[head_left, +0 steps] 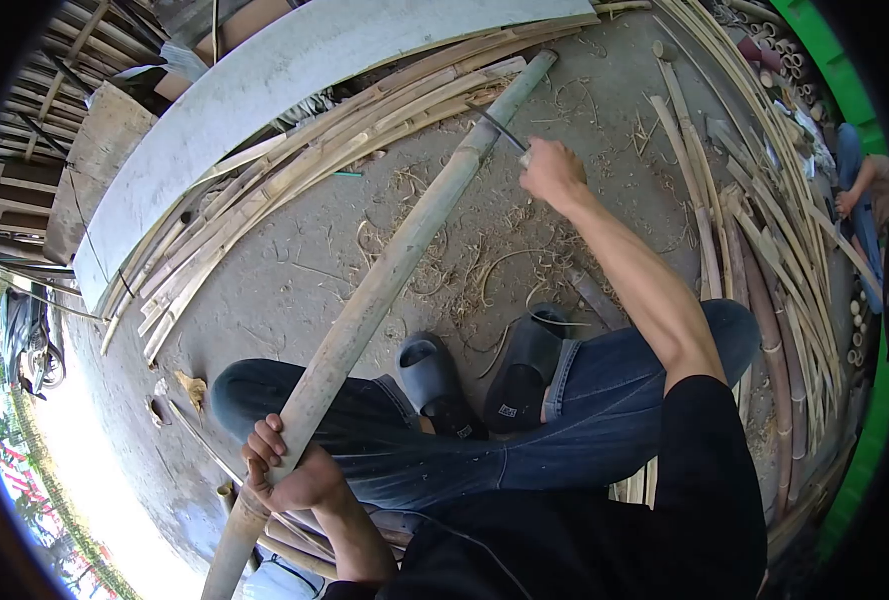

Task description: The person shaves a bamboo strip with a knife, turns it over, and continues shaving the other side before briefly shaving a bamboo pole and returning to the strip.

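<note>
A long bamboo pole [390, 270] runs diagonally from the bottom left to the top middle, across my left thigh. My left hand [293, 472] is wrapped round its lower part, fingers closed. Near the pole's far end, my right hand [555, 170] grips a tool with a dark, narrow, curved blade [503, 130], which looks like a knife. That blade lies across the pole close to a joint, and its handle is mostly hidden in my fist. The pole's far tip [543, 62] looks greener than the rest.
Split bamboo strips [295, 170] lie along a pale curved panel [265, 90] at upper left. Shavings [465, 255] litter the floor around my sandals [430, 370]. More bamboo strips [795, 290] are stacked at right, where another person's hand [850, 200] shows by a green edge [835, 60].
</note>
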Demonstrator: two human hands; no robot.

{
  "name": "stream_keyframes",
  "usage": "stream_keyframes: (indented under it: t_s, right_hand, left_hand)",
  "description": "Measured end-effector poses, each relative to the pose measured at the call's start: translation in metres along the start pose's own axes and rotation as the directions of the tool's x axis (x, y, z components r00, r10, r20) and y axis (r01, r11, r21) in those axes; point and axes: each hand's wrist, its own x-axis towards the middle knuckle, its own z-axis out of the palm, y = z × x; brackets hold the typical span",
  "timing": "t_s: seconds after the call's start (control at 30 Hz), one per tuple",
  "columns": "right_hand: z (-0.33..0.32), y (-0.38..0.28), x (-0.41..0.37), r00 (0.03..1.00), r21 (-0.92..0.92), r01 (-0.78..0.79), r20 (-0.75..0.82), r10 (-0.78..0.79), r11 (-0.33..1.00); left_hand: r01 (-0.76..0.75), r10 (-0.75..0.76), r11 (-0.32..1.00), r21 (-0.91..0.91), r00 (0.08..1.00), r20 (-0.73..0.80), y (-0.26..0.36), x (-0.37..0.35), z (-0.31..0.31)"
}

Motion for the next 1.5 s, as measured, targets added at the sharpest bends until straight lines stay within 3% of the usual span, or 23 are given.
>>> stream_keyframes:
  t_s: [0.07,0.1,0.17,0.23,0.3,0.33,0.4,0.43,0.5,0.53,0.6,0.77,0.87,0.97,1.03,1.07,1.1,1.13,1.17,1.3,1.37,1.43,1.5]
  right_hand:
    - [-0.004,-0.024,-0.014,0.998,0.015,0.022,0.053,-0.023,1.000]
    - [0.012,-0.026,-0.028,0.979,0.057,0.202,0.025,-0.204,0.978]
    - [0.008,-0.012,-0.012,0.991,-0.084,0.108,0.084,-0.101,0.991]
    - [-0.002,0.045,0.042,0.963,-0.058,-0.258,0.061,0.262,0.964]
    - [-0.026,0.066,0.067,0.948,-0.231,-0.304,0.019,0.316,0.924]
    - [-0.026,0.061,0.073,0.955,-0.239,-0.283,0.021,0.296,0.929]
    - [-0.031,0.043,0.052,0.991,-0.174,-0.063,-0.125,0.041,0.983]
    - [-0.037,0.030,0.044,0.995,-0.207,-0.021,-0.098,0.000,0.978]
    - [-0.042,-0.003,0.020,0.988,0.111,0.044,-0.151,-0.026,0.993]
    - [-0.041,-0.013,0.006,0.993,0.088,0.067,-0.108,-0.057,0.994]
    - [-0.040,-0.029,-0.015,0.995,0.286,0.065,0.056,-0.084,0.956]
    - [0.017,-0.034,-0.045,0.982,0.266,0.188,-0.058,-0.178,0.945]
    - [0.015,-0.064,-0.070,0.975,0.278,0.196,0.043,-0.216,0.940]
    - [0.013,-0.077,-0.086,0.945,0.203,0.273,0.125,-0.301,0.940]
    - [0.015,-0.067,-0.075,0.957,0.181,0.243,0.117,-0.267,0.953]
    - [0.022,-0.047,-0.056,0.985,0.215,0.134,0.077,-0.154,0.967]
    - [0.033,-0.014,-0.032,0.998,0.089,0.040,0.039,-0.044,0.995]
    - [0.036,0.013,-0.011,0.999,0.083,-0.049,0.025,0.047,0.995]
    - [0.031,0.010,-0.014,0.999,0.085,-0.046,0.014,0.045,0.995]
    - [0.021,-0.046,-0.070,0.960,0.254,0.193,0.153,-0.236,0.948]
    - [0.037,-0.050,-0.071,0.947,0.215,0.288,0.082,-0.311,0.933]
    - [0.029,-0.027,-0.035,0.988,0.214,-0.021,0.155,-0.013,0.977]
    - [0.026,0.043,0.022,0.965,0.002,-0.246,0.093,0.244,0.969]
  left_hand:
    - [-0.017,0.019,0.999,-0.028,0.999,0.050,-0.001,0.003,0.005]
    - [-0.019,0.020,0.999,-0.027,0.999,0.030,-0.003,0.002,0.003]
    - [0.008,-0.006,0.999,0.051,0.999,-0.050,0.001,0.005,0.000]
    - [-0.001,0.003,0.997,0.081,1.000,-0.022,0.000,0.002,0.001]
    - [-0.018,0.017,1.000,0.005,0.999,0.037,0.005,0.000,0.002]
    - [-0.038,0.038,0.999,-0.002,0.997,0.061,0.010,0.002,0.003]
    - [-0.011,0.012,1.000,-0.017,0.997,0.073,0.021,0.013,0.006]
    - [-0.008,0.009,1.000,-0.013,0.998,0.066,0.024,0.021,0.002]
    - [0.021,-0.021,0.998,-0.059,1.000,-0.005,0.030,0.035,0.001]
    - [0.051,-0.054,0.996,-0.077,0.998,-0.041,0.037,0.042,-0.003]
    - [0.084,-0.095,0.992,-0.097,0.990,-0.106,0.053,0.049,-0.008]
    - [0.082,-0.097,0.993,-0.082,0.975,-0.198,0.072,0.048,-0.025]
    - [0.057,-0.075,0.996,-0.068,0.949,-0.305,0.070,0.044,-0.025]
    - [0.055,-0.073,0.996,-0.075,0.960,-0.270,0.070,0.041,-0.028]
    - [0.052,-0.070,0.996,-0.066,0.950,-0.303,0.069,0.042,-0.028]
    - [0.049,-0.067,0.997,-0.060,0.938,-0.340,0.069,0.042,-0.028]
    - [0.052,-0.070,0.997,-0.063,0.941,-0.332,0.069,0.042,-0.030]
    - [0.048,-0.059,0.998,-0.040,0.929,-0.365,0.068,0.041,-0.032]
    - [0.042,-0.045,0.999,-0.017,0.916,-0.398,0.066,0.040,-0.033]
    - [0.033,-0.036,0.999,-0.015,0.919,-0.392,0.063,0.046,-0.042]
    - [0.047,-0.059,0.998,-0.040,0.932,-0.358,0.057,0.051,-0.043]
    - [0.061,-0.080,0.996,-0.069,0.950,-0.302,0.063,0.053,-0.044]
    - [0.059,-0.083,0.992,-0.111,0.970,-0.231,0.062,0.047,-0.046]
